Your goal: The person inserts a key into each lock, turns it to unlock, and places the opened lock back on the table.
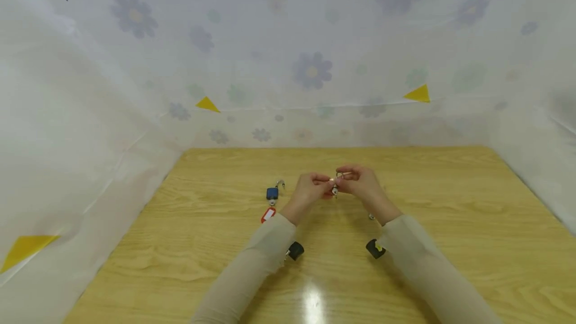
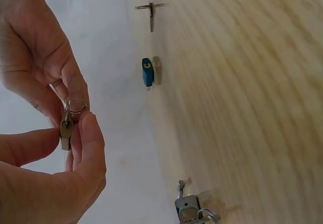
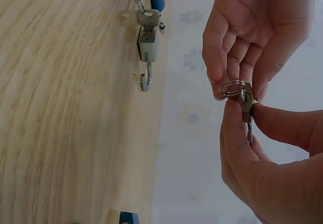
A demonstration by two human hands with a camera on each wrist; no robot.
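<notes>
Makeshift recording booth, wooden table (image 1: 450, 224) walled by white flower-print sheeting (image 1: 310, 71) with coloured triangle markers (image 1: 418, 94)

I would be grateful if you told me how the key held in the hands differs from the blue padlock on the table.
The key is brass-coloured and bare metal; the blue padlock has a blue body. The key is held in the air, pinched by the left hand and right hand; the blue padlock lies untouched on the wooden table. The key carries a split ring; none is plain on the padlock. Both are small.

Bright, even overhead light — glare on table (image 1: 313, 304) near edge, wide-angle edge warp, wrist cams soft.
</notes>
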